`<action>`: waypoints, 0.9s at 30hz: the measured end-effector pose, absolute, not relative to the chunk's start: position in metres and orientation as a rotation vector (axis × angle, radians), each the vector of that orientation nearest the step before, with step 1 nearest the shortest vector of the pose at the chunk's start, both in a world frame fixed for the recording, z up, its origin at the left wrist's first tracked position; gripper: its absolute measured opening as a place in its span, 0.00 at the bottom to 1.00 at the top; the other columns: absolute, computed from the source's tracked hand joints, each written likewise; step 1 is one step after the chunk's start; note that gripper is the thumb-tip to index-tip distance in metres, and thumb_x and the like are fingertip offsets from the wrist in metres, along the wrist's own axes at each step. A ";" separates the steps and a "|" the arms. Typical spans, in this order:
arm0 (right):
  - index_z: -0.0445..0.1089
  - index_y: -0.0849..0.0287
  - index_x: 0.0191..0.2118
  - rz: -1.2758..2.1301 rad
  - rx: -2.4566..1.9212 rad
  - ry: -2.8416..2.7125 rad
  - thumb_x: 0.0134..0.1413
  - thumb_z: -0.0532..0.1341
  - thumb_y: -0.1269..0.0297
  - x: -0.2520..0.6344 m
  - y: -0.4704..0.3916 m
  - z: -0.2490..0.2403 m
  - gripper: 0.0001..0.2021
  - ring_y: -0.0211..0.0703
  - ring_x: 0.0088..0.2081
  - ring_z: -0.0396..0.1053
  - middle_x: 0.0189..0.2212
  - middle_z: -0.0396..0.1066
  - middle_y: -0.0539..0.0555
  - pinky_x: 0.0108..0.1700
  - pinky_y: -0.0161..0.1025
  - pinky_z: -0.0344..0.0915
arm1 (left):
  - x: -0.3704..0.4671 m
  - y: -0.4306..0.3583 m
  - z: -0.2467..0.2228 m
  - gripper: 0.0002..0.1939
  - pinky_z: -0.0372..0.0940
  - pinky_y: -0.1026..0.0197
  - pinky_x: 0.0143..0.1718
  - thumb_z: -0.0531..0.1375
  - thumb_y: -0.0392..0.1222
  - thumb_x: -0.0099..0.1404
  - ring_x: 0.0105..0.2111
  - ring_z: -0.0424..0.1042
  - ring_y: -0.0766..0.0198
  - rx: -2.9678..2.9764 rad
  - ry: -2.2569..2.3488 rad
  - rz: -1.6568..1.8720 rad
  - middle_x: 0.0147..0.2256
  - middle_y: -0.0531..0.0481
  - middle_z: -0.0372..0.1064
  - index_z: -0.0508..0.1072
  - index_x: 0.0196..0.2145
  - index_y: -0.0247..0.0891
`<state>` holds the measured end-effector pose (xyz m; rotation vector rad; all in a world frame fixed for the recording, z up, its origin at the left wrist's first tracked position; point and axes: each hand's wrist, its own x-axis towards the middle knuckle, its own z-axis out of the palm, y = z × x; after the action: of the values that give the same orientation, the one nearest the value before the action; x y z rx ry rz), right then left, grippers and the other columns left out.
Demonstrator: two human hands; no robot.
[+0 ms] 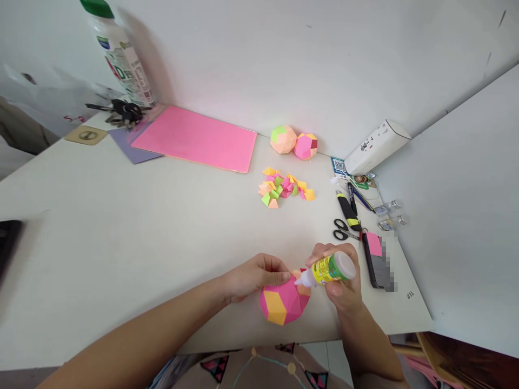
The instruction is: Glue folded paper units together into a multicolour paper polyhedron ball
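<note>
A faceted paper ball (284,303) in pink, yellow and peach is near the table's front edge. My left hand (259,276) grips its upper left edge between thumb and fingers. Closed around a glue bottle (324,270) with a yellow and green label, my right hand (343,286) tilts it so the nozzle points down at the ball's upper rim. Whether the nozzle touches the paper I cannot tell. Beyond the hands lies a loose pile of small folded paper pieces (284,186) in pink, green, yellow and peach.
Two paper balls (284,139) rest by the wall. Pink paper sheets (198,139), keys (126,112) and a tall white bottle (124,65) are at back left. Scissors (344,231), a cutter (347,209), a phone (376,259) and a white box (377,147) line the right side.
</note>
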<state>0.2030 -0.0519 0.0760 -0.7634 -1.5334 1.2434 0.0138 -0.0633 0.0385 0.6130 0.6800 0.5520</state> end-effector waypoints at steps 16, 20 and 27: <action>0.63 0.50 0.39 1.290 -0.740 -1.536 0.46 0.65 0.48 0.202 -0.052 0.077 0.18 0.43 0.28 0.65 0.28 0.72 0.51 0.27 0.40 0.62 | 0.014 -0.063 0.039 0.18 0.57 0.64 0.29 0.70 0.53 0.46 0.25 0.64 0.67 0.633 0.681 0.532 0.25 0.50 0.70 0.75 0.23 0.34; 0.63 0.50 0.38 1.232 -0.783 -1.523 0.45 0.65 0.46 0.200 -0.051 0.077 0.19 0.44 0.29 0.66 0.28 0.72 0.52 0.28 0.41 0.63 | 0.014 -0.063 0.041 0.18 0.56 0.64 0.29 0.70 0.53 0.45 0.24 0.62 0.68 0.643 0.688 0.527 0.23 0.51 0.69 0.74 0.22 0.34; 0.62 0.51 0.38 1.214 -0.790 -1.520 0.44 0.65 0.45 0.200 -0.050 0.077 0.20 0.44 0.28 0.66 0.27 0.73 0.52 0.27 0.41 0.62 | 0.014 -0.063 0.043 0.18 0.54 0.64 0.28 0.70 0.53 0.45 0.23 0.61 0.68 0.637 0.682 0.537 0.21 0.52 0.68 0.74 0.21 0.34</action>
<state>0.1995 -0.0503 0.0765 -0.7899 -1.5196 1.2135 0.0140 -0.0634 0.0433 0.6368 0.6823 0.5372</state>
